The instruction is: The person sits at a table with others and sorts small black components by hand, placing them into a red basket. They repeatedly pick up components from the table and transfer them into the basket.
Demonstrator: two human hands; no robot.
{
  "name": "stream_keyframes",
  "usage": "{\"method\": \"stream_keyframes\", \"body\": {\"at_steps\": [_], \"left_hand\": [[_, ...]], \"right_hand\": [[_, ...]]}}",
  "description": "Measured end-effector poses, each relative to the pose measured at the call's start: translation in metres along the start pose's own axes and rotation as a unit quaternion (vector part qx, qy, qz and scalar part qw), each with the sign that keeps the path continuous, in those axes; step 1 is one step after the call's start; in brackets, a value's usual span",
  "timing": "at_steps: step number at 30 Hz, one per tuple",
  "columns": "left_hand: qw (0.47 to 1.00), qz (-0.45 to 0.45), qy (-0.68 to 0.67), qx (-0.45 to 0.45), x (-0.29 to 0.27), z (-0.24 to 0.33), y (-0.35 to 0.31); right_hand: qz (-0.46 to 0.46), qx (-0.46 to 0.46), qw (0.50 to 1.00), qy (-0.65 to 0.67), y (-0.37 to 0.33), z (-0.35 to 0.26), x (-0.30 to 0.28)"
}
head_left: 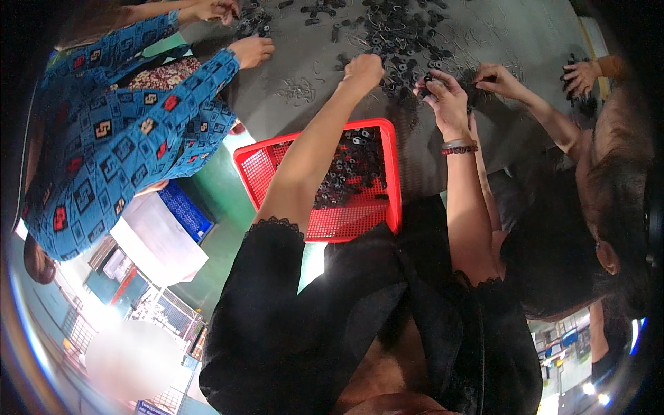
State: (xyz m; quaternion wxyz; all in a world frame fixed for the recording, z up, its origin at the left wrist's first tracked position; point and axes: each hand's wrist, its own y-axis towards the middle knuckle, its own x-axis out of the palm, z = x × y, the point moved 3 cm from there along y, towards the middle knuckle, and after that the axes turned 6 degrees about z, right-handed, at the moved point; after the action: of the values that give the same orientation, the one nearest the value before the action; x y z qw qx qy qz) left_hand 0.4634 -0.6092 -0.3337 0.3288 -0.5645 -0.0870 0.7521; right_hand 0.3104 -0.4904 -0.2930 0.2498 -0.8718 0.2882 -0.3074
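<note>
My left hand [363,72] is closed at the near edge of a pile of small black parts [404,41] on a grey table. What its fingers hold, if anything, is hidden. To its right, my right hand [443,100] is turned partly palm up, its thumb and fingers closed round small black parts [424,90] like those in the pile. A red plastic basket [396,173] stands below my left forearm, near the table's edge. Black parts of the same sort [353,162] lie inside it, partly covered by that forearm.
Thin, pale curly scraps [297,90] lie scattered over the grey tabletop [304,52]. A co-worker in a blue patterned sleeve [145,117] reaches in from the left. Hands of people at the right [501,79] also work over the table. A blue crate [183,211] stands at lower left.
</note>
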Motion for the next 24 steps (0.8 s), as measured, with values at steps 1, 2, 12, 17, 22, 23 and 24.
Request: {"method": "stream_keyframes", "body": {"at_steps": [1, 2, 12, 17, 22, 23, 24], "left_hand": [[0.999, 0.028, -0.038, -0.001, -0.007, -0.005, -0.004], [0.996, 0.054, -0.075, -0.001, -0.014, -0.012, -0.011], [0.946, 0.151, 0.02, 0.285, 0.002, 0.032, -0.01], [0.944, 0.146, 0.165, 0.246, 0.02, 0.026, 0.007], [0.99, -0.002, -0.113, 0.08, -0.015, -0.014, -0.003], [0.977, -0.023, -0.205, 0.048, -0.025, -0.018, -0.013], [0.916, -0.06, -0.397, -0.027, -0.025, -0.023, -0.025]], "right_hand": [[0.007, -0.006, 1.0, -0.015, -0.002, -0.004, 0.002], [0.015, -0.012, 0.999, -0.031, -0.006, -0.007, 0.006], [0.071, -0.047, 0.986, -0.14, -0.013, -0.006, 0.01], [0.063, -0.082, 0.98, -0.168, -0.007, -0.015, 0.006], [0.01, 0.028, 0.987, -0.158, -0.017, -0.026, 0.012], [-0.005, 0.057, 0.985, -0.165, -0.017, -0.025, 0.011], [-0.017, 0.071, 0.986, -0.153, -0.018, -0.023, 0.011]]}}
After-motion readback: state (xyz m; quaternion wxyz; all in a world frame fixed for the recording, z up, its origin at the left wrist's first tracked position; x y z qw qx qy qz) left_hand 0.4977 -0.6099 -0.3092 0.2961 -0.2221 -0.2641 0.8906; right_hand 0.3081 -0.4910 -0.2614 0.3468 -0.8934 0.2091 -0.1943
